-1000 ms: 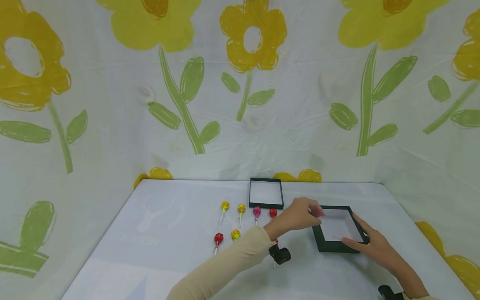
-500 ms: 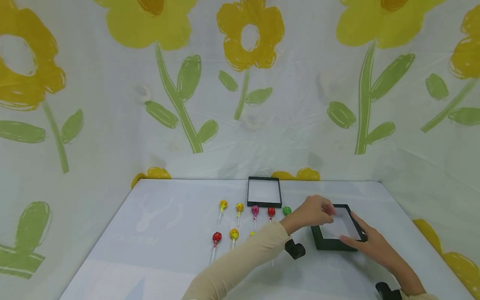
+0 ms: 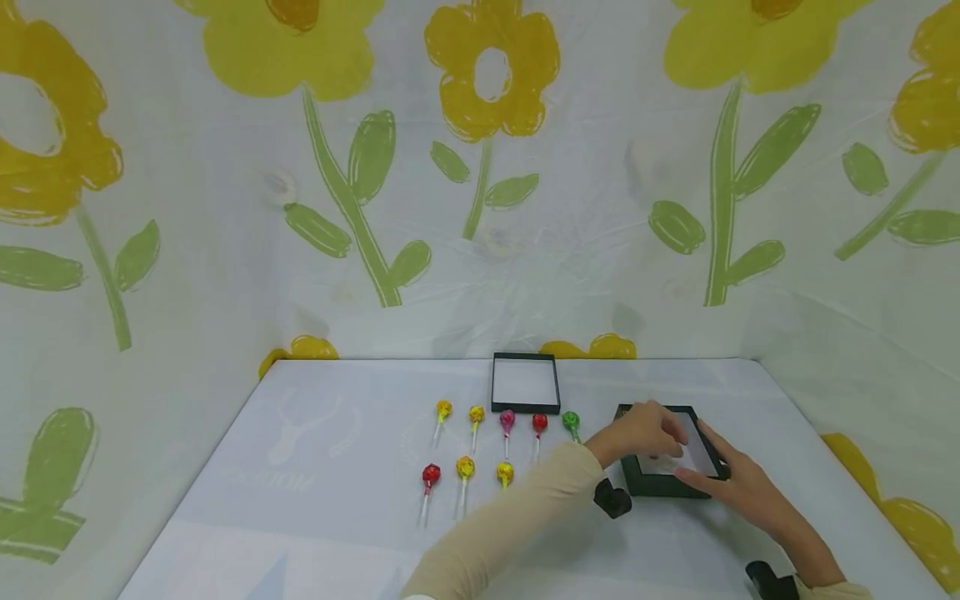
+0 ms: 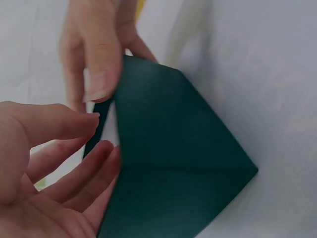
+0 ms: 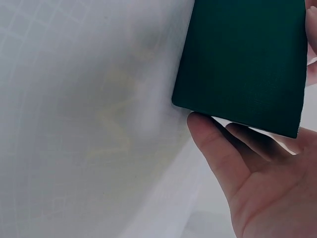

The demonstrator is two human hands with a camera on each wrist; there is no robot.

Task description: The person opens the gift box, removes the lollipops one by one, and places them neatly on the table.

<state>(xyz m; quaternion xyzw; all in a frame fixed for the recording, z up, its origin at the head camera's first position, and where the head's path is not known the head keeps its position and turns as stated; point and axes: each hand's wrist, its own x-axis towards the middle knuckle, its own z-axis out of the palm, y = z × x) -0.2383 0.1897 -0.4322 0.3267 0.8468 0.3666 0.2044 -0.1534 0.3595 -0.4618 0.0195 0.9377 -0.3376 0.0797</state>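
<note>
An open-topped dark green box (image 3: 671, 486) with a pale inside stands on the right of the table. My right hand (image 3: 750, 492) grips its right side, the thumb over the near rim and the fingers along the outer wall. In the right wrist view, those fingers (image 5: 218, 153) lie along the edge of the green wall. My left hand (image 3: 647, 432) is over the box opening, fingers bent loosely downward. In the left wrist view, nothing shows between the left thumb and fingers (image 4: 59, 124); some fingertips reach past the box rim.
Lollipops lie left of the box in two rows, among them a green one (image 3: 571, 421), a red one (image 3: 431, 475) and a yellow one (image 3: 465, 467). My left sleeve (image 3: 510, 525) crosses the lower row. A shallow dark-rimmed lid (image 3: 527, 409) lies at the back.
My left hand has moved right and lower over the box, its fingers dipping toward the inside. The forearm has uncovered the green lollipop and others. My right hand stays on the box.
</note>
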